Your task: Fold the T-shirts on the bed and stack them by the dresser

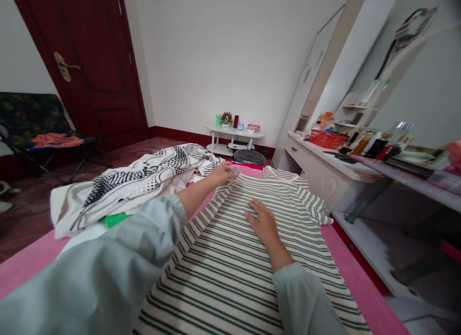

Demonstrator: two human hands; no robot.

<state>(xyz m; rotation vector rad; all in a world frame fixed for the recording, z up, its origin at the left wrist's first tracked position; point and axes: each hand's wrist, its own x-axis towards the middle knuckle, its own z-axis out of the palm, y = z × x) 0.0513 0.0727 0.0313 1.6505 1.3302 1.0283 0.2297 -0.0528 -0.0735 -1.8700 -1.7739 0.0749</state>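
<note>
The right hand [264,224], fingers loosely spread, is over the striped T-shirt [234,248]; near the far edge of the pink sheet [350,264], the left hand's [222,175] fingers are too blurred to tell.

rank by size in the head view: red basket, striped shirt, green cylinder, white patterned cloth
Largest to smallest:
1. striped shirt
2. white patterned cloth
3. red basket
4. green cylinder
The shirt's nearness makes it look bigger.
</note>
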